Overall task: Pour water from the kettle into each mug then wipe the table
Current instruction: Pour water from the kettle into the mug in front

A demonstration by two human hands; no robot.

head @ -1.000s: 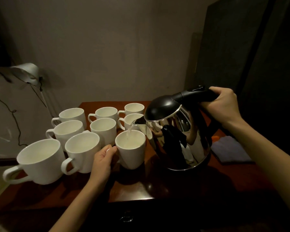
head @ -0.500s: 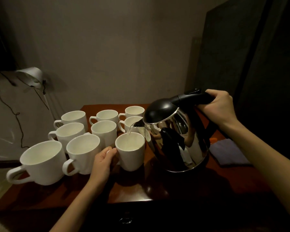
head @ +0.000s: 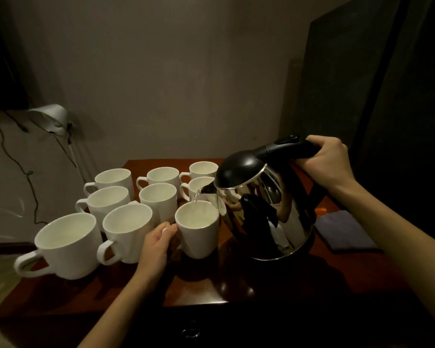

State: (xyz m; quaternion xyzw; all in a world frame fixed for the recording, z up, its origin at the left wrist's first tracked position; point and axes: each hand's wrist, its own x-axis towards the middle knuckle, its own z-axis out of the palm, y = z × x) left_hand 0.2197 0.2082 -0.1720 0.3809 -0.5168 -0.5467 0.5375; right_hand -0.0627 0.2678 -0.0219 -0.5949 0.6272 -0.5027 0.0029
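Dim room, grey wall (head: 161, 71) behind, dark panel (head: 387, 84) standing at the far right. Dark red bench (head: 261, 285) carrying everything, glossy, catching a pale reflection near its front edge.

Nine white mugs (head: 158, 177) sitting in rows across the left and middle of the bench, handles mostly pointing left, the largest-looking one (head: 65, 244) nearest at the left corner.

Right grip (head: 329, 162) clenching round the black handle of the kettle (head: 264, 209), holding it lifted and tilted to the left. Kettle showing a black lid and a mirror-bright steel body, spout hanging just above the front mug (head: 199, 229). Thin stream of water (head: 196, 197) falling from the spout into that mug; water level inside too dim to judge.

Left grip (head: 158, 242) curling round the front mug at its left side, fingers wrapping the handle area, steadying it on the bench.

Folded blue cloth (head: 344, 232) lying on the bench at the right, behind the right forearm, with a small orange thing (head: 320, 210) showing just beside its far corner, too hidden to identify.

White lamp (head: 50, 119) hanging at the far left, black cords (head: 23, 167) trailing down the wall below it. Small round knob (head: 191, 331) showing on the dark front below the bench edge.
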